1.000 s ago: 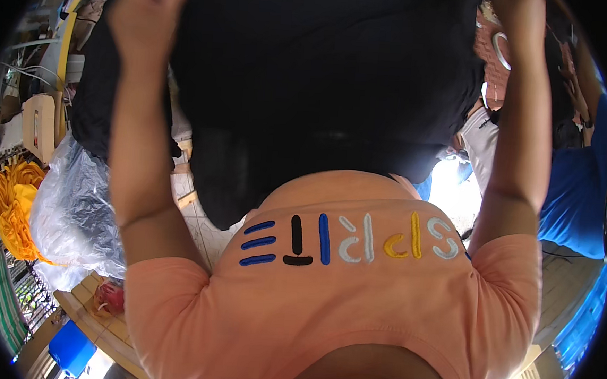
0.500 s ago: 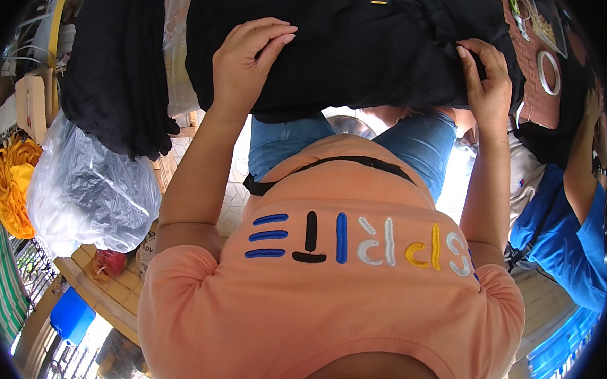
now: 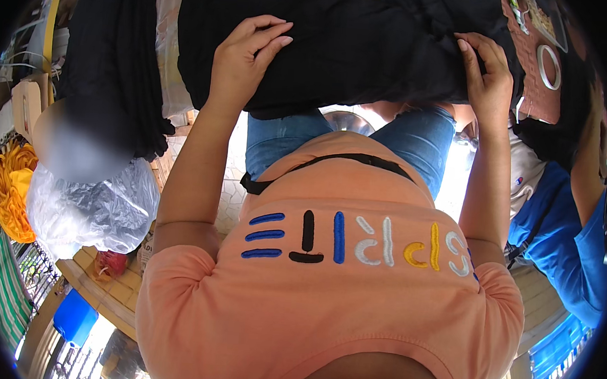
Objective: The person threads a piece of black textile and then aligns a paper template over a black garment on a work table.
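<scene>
A black garment (image 3: 367, 61), with a small label at its far edge, is spread in front of me and overhangs my knees. My left hand (image 3: 249, 51) rests over its left part, fingers bent and the thumb a little apart from them. On the right side, my right hand (image 3: 489, 72) has thumb and forefinger close together at the cloth, where creases run from the fingertips. Whatever lies under the fingertips is partly hidden.
More black cloth (image 3: 111, 46) hangs at the left, above a clear plastic bag (image 3: 100, 212) and yellow cloth (image 3: 12, 185). A white ring (image 3: 549, 67) lies on a brown mat (image 3: 535, 103) at the right. Beyond it sits a person in blue (image 3: 557, 240).
Both hands stay nearly still on the garment. The view has shifted slightly. A blurred grey round patch now covers part of the plastic bag. The person's arm at the right has moved slightly.
</scene>
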The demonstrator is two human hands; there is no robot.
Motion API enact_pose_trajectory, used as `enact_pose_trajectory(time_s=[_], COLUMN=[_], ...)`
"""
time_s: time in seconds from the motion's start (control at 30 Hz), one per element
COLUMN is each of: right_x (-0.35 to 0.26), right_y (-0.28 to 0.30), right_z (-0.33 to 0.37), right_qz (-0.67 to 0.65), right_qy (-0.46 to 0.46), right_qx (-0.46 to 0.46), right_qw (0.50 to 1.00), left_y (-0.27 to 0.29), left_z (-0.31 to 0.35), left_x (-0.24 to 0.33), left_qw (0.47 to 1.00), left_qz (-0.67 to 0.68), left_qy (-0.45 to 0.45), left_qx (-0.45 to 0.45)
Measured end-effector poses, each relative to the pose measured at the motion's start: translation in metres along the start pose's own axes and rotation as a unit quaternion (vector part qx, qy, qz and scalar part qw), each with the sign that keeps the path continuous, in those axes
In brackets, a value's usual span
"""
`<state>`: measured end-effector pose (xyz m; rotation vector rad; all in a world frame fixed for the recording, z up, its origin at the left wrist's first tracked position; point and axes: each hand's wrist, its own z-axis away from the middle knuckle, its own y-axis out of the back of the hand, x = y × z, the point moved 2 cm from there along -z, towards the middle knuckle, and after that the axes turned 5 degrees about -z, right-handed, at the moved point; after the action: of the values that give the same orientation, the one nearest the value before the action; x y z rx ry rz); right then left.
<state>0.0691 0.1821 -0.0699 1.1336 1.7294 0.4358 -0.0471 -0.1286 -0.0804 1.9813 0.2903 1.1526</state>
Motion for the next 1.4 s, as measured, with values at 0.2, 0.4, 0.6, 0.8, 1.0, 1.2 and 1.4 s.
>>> enact_pose_trajectory(time_s=[0.2, 0.4, 0.6, 0.8, 1.0, 1.2, 1.4], right_x=[0.008, 0.01, 0.001, 0.012, 0.007, 0.028, 0.062], right_y=[-0.002, 0.0, 0.009, 0.013, 0.011, 0.031, 0.046], right_z=[-0.002, -0.005, -0.016, -0.022, -0.027, -0.027, -0.019], right_qz=[-0.022, -0.037, -0.065, -0.085, 0.016, 0.024, 0.046], right_qy=[-0.01, -0.02, -0.054, 0.006, 0.012, -0.031, -0.227], right_qx=[0.002, 0.008, -0.009, 0.004, -0.049, 0.042, 0.06], right_qw=[1.0, 0.999, 0.996, 0.996, 0.999, 0.998, 0.971], left_y=[-0.006, -0.003, 0.027, 0.008, 0.004, 0.007, -0.06], left_z=[-0.004, -0.015, -0.033, -0.03, -0.03, -0.041, -0.067], left_x=[0.0, 0.001, -0.024, -0.033, -0.016, 0.0, 0.069], left_qw=[0.999, 0.999, 0.981, 0.978, 0.994, 0.988, 0.984], left_qz=[-0.02, -0.025, 0.084, 0.11, -0.009, -0.007, 0.104], left_qy=[0.037, 0.021, 0.073, 0.102, 0.038, 0.014, -0.135], left_qx=[-0.013, -0.016, 0.156, 0.146, 0.097, 0.155, 0.046])
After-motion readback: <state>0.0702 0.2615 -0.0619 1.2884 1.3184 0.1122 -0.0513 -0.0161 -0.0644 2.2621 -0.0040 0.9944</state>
